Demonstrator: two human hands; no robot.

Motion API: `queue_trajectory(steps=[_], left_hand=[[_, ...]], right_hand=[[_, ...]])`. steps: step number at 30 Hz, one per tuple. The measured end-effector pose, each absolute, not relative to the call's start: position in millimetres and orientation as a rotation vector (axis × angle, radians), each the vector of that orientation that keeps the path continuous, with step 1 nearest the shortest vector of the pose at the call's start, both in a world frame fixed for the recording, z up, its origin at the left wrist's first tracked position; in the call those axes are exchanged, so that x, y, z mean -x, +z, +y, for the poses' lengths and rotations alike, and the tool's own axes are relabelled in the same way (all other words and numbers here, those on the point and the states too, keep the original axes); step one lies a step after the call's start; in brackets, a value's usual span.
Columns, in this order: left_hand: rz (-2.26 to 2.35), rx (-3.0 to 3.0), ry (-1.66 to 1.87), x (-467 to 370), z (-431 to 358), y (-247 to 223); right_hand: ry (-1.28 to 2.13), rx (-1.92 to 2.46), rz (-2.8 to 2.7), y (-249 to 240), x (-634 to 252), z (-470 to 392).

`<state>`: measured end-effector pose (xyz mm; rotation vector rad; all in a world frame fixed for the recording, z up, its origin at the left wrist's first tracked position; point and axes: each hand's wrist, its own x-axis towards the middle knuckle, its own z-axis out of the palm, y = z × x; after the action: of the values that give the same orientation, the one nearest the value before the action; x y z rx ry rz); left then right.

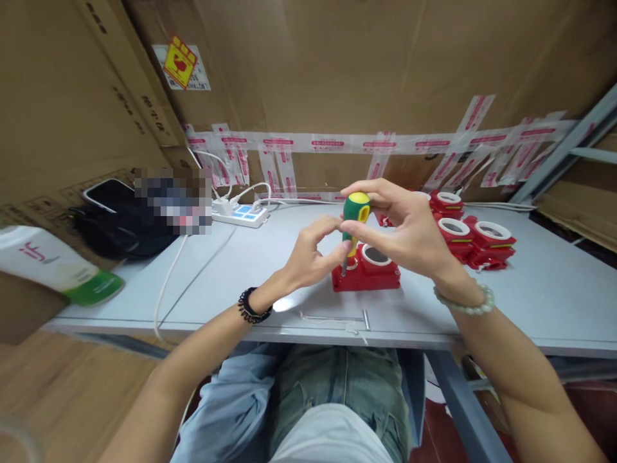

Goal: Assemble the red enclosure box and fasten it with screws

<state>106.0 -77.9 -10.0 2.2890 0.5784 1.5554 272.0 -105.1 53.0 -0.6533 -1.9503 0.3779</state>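
Observation:
A green and yellow screwdriver (pixel 354 212) stands nearly upright over a red housing (pixel 369 281) with a white-ringed round opening. My right hand (pixel 412 225) closes on the upper handle, thumb on the near side and fingers behind. From the left, my left hand (pixel 311 254) pinches the lower handle near the shaft. The metal shaft reaches down to the left part of the housing; whether its tip sits in a screw cannot be made out. The housing rests flat on the light grey table (pixel 270 276).
Several similar red housings (pixel 491 244) stand at the back right. A white power strip (pixel 243 215) with plugs and cables lies at the back left, near a phone (pixel 110 195) and a white-green tube (pixel 58 267). A small metal rod (pixel 366 319) lies by the front edge. Cardboard (pixel 328 71) walls the back.

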Motion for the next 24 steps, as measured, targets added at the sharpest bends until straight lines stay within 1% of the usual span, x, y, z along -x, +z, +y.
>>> queue_trajectory(steps=[3,6,12,15,18,20,22,24], left_hand=[[0.583,-2.245,1.603,-108.8,-78.3,-12.9],[0.617,-2.221,1.598,-108.8,-78.0,-13.2],[0.498,-2.379,1.441,-104.8,-78.1,-10.3],[0.528,-2.433,1.456,-106.9,-78.1,-13.5],[0.578,-2.404,1.582,-109.0,-76.9,-17.4],[0.595,-2.369,1.632,-108.2,-76.3,-18.4],[0.587,-2.367,1.567,-105.9,-76.4,-17.3],[0.551,-2.389,1.445,-103.8,-77.5,-14.7]], right_hand=[[0.212,0.722,-1.855,47.7,-264.8,-105.1],[0.123,0.728,-1.84,44.7,-262.1,-106.2],[0.298,0.638,-2.009,49.7,-271.0,-110.3],[0.1,0.709,-1.934,47.4,-266.3,-108.9],[-0.159,0.791,-1.811,41.9,-258.8,-107.2],[-0.223,0.782,-1.809,40.2,-257.7,-107.6],[-0.127,0.729,-1.882,41.1,-260.7,-108.7],[0.058,0.672,-1.957,43.4,-265.3,-109.7]])
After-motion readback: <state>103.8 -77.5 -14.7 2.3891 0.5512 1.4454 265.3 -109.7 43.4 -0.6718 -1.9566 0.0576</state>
